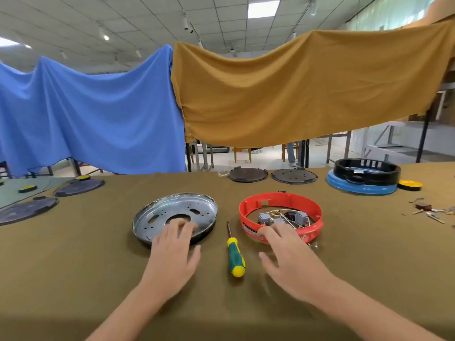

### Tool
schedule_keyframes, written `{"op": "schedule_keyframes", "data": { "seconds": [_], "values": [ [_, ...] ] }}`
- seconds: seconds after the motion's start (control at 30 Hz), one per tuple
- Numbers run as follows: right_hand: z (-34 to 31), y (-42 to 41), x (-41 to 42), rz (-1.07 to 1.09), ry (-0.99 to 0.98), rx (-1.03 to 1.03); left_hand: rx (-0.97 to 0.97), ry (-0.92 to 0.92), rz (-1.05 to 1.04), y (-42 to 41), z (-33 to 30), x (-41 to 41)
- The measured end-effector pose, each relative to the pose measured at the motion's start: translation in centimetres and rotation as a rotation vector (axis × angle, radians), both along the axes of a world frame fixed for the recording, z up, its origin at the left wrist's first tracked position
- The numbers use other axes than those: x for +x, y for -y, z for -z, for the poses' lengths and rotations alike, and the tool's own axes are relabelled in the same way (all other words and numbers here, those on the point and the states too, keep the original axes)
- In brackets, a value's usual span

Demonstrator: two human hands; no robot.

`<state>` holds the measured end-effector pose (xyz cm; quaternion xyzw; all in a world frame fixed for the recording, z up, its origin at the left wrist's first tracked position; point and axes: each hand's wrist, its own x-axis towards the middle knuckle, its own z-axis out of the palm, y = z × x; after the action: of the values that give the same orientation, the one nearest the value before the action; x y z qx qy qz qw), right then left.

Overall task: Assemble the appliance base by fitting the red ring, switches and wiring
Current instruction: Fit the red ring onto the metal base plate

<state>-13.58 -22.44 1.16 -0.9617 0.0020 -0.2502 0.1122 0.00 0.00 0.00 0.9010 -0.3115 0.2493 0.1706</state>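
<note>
A: How many hands, and what are they doing?

B: 2. The left hand (172, 252) lies flat, fingers straight, on the near edge of the metal pan (175, 216). The right hand (286, 252) has its fingers spread and relaxed, the tips touching the near wall of the red ring (280, 216). Neither pinches anything.

A: Where are the task parts?

B: 1 red ring sits on the desk (73, 254), right of centre. Inside it lie 2 grey switches (264, 217) that I can count, plus pale wires (283, 219) tangled between them; I cannot tell how many wires. 1 metal pan sits just left of the ring, with a large round hole in its middle.

A: Tools?

B: 1 screwdriver (235, 254), green with a yellow end, lies between the 2 hands, its tip pointing away from the person.

A: Anything further back?

B: 2 dark plates (247, 174) side by side at the far edge, in the middle. 2 more dark plates at the left (28, 210). 1 black ring (366, 169) stacked on 1 blue disc (362, 187) at the far right, with 1 yellow disc (410, 185) just beside it. Small loose parts (429, 210) are scattered at the right edge; too small to count.

A: Behind the desk?

B: 2 hanging cloths, 1 blue (86, 114) and 1 mustard (295, 89).
</note>
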Motion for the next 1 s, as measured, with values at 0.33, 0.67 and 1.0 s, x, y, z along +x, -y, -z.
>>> {"op": "schedule_keyframes", "data": {
  "seconds": [0.33, 0.67, 1.0],
  "values": [
    [0.9, 0.0, 9.3, -0.063, 0.228, -0.318, 0.05, 0.043, 0.128, 2.7, 2.0, 7.3],
    [2.2, 0.3, 10.0, -0.031, 0.327, -0.16, -0.291, 0.18, -0.038, 2.3, 0.0, 7.8],
    [1.9, 0.2, 9.3, -0.011, 0.346, -0.126, -1.813, -0.576, 0.031, 3.1, -5.7, 12.3]
  ]
}}
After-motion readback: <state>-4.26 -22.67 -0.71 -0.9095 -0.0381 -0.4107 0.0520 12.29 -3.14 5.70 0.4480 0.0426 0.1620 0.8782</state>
